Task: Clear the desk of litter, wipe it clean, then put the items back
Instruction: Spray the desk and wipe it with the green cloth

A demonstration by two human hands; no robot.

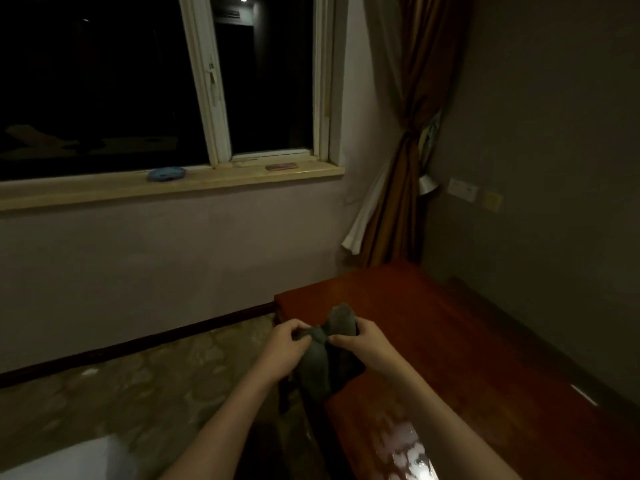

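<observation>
Left hand (285, 344) and right hand (360, 342) both pinching a grey cloth (320, 362), fingers curled into it, above the near left edge of the desk (450, 341), cloth hanging down.

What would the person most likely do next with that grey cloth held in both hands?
Probably lower the grey cloth onto the wooden desk and begin wiping. Both the left hand and the right hand grip it bunched above the desk's near edge, and the part of the desktop in view looks bare, with a glossy reflection.
</observation>
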